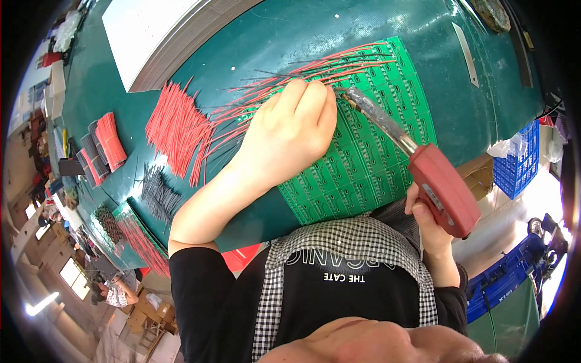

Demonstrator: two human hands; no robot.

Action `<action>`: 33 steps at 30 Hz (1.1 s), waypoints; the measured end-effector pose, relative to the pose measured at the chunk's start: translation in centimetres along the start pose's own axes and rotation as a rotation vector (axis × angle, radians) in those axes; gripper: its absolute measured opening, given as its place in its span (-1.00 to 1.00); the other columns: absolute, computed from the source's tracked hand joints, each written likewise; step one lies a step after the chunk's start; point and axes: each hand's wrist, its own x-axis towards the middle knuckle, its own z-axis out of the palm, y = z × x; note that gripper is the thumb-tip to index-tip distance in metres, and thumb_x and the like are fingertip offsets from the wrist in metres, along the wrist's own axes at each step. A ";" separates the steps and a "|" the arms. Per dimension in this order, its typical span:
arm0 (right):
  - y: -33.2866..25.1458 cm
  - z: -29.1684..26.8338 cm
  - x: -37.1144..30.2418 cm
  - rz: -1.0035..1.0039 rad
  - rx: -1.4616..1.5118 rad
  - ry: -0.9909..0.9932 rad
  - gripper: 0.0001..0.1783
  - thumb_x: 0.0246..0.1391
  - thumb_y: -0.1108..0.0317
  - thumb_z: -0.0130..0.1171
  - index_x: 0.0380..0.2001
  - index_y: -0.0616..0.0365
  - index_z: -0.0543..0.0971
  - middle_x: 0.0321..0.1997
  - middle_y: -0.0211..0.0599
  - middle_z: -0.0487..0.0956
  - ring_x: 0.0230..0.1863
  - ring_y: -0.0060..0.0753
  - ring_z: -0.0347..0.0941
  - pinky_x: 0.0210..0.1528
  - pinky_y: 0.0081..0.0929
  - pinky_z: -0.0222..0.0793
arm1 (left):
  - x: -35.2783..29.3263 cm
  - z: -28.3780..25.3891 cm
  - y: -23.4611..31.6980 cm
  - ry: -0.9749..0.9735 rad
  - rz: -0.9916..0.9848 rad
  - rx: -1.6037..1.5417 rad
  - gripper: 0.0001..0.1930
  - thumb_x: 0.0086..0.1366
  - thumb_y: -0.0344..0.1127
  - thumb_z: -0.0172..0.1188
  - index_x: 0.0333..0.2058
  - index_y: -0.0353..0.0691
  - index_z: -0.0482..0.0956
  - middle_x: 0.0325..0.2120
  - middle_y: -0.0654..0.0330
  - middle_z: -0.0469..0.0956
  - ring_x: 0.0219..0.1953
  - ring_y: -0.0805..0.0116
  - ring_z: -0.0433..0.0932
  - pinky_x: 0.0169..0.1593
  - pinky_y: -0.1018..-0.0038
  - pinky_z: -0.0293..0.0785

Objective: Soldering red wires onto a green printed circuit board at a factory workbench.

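Here's the right hand [428, 222], clamped on the red soldering gun [445, 187], most of its fingers lost behind the body. The gun's metal barrel slants up over the green circuit-board panel [369, 169], right by the left hand [290, 124]; whether its tip touches anything is hard to make out. And the left hand, there it is, curled over the panel's upper left part, knuckles up, covering its own fingertips (so I can't tell whether they're together or pinching a wire). Red wires [363, 60] and a few dark ones fan across the panel's upper edge, disappearing under that hand. Left of it, a heap of red wires [175, 124]; lower, a dark wire heap [158, 193], partly blurred. Up top, a white stack [154, 36], cut off by the frame.
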 end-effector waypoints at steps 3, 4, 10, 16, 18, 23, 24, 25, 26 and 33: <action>-1.0 0.4 0.3 0.074 0.284 0.040 -0.22 -0.09 0.26 0.41 0.16 0.32 0.30 -0.09 -0.14 0.53 -0.40 -0.61 0.42 -0.33 -0.66 0.36 | 0.0 0.0 0.1 -0.028 -0.006 0.009 -0.70 -0.07 -0.49 0.18 -0.27 -0.37 0.56 -0.38 0.17 0.45 -0.37 0.30 0.48 -0.32 0.48 0.50; -0.7 0.2 0.2 0.008 0.195 0.047 -0.26 -0.04 0.21 0.35 0.13 0.36 0.30 -0.09 -0.03 0.51 -0.48 -0.54 0.40 -0.43 -0.64 0.33 | 0.0 -0.1 0.1 -0.028 -0.003 0.025 -0.70 -0.08 -0.49 0.18 -0.28 -0.37 0.56 -0.37 0.17 0.45 -0.36 0.31 0.48 -0.32 0.48 0.50; -0.6 -0.8 0.6 -0.086 0.133 0.055 -0.32 0.04 0.17 0.28 0.10 0.40 0.29 -0.11 0.09 0.50 -0.58 -0.48 0.38 -0.57 -0.61 0.31 | 0.6 0.2 -0.4 0.075 0.036 0.027 -0.76 -0.11 -0.46 0.17 -0.37 -0.34 0.54 -0.45 0.21 0.39 -0.41 0.37 0.45 -0.41 0.53 0.46; -0.6 -1.4 1.0 -0.107 0.084 0.012 -0.34 0.06 0.19 0.26 0.10 0.39 0.29 -0.16 0.08 0.50 -0.60 -0.49 0.37 -0.58 -0.63 0.29 | 1.6 -0.2 0.6 0.045 -0.031 -0.058 -0.71 -0.10 -0.47 0.17 -0.29 -0.34 0.57 -0.38 0.17 0.47 -0.38 0.30 0.49 -0.35 0.47 0.49; -0.6 -1.5 1.1 -0.103 0.080 0.003 -0.34 0.06 0.19 0.26 0.10 0.39 0.29 -0.17 0.07 0.51 -0.60 -0.50 0.37 -0.58 -0.63 0.29 | 1.8 0.3 0.5 0.045 -0.022 -0.056 -0.71 -0.10 -0.47 0.17 -0.30 -0.34 0.57 -0.38 0.17 0.47 -0.38 0.30 0.49 -0.36 0.46 0.49; -0.9 -1.4 1.1 0.043 0.272 -0.007 -0.21 -0.06 0.30 0.39 0.18 0.31 0.24 -0.17 -0.20 0.54 -0.41 -0.66 0.40 -0.35 -0.69 0.34 | 1.7 0.0 0.6 0.011 -0.016 -0.065 -0.69 -0.12 -0.48 0.16 -0.29 -0.34 0.57 -0.40 0.17 0.47 -0.39 0.29 0.49 -0.37 0.45 0.49; -0.9 -1.4 1.2 0.044 0.271 -0.006 -0.21 -0.06 0.30 0.39 0.18 0.31 0.24 -0.17 -0.20 0.54 -0.41 -0.66 0.40 -0.35 -0.69 0.34 | 1.7 0.1 0.5 0.011 -0.016 -0.066 -0.69 -0.12 -0.48 0.16 -0.29 -0.34 0.57 -0.40 0.17 0.47 -0.39 0.29 0.49 -0.37 0.45 0.49; -1.0 -1.3 1.2 0.065 0.261 -0.004 -0.18 -0.08 0.27 0.41 0.18 0.31 0.23 -0.18 -0.21 0.53 -0.41 -0.66 0.40 -0.35 -0.70 0.34 | 1.7 0.1 0.4 0.006 -0.016 -0.105 -0.69 -0.12 -0.48 0.16 -0.29 -0.34 0.57 -0.40 0.17 0.47 -0.39 0.28 0.50 -0.36 0.44 0.49; -1.0 -1.3 1.3 0.087 0.251 -0.003 -0.15 -0.10 0.25 0.42 0.19 0.32 0.22 -0.20 -0.22 0.53 -0.41 -0.67 0.40 -0.34 -0.70 0.33 | 1.6 0.1 0.2 0.001 -0.016 -0.143 -0.68 -0.13 -0.48 0.16 -0.29 -0.35 0.57 -0.40 0.16 0.47 -0.38 0.26 0.50 -0.35 0.43 0.49; -0.9 -1.3 1.2 0.095 0.257 0.024 -0.13 -0.12 0.21 0.44 0.19 0.32 0.23 -0.24 -0.25 0.54 -0.40 -0.66 0.40 -0.34 -0.69 0.34 | 1.7 0.1 -0.3 0.023 0.024 -0.234 -0.67 -0.14 -0.47 0.15 -0.29 -0.38 0.56 -0.37 0.13 0.49 -0.35 0.23 0.51 -0.32 0.41 0.50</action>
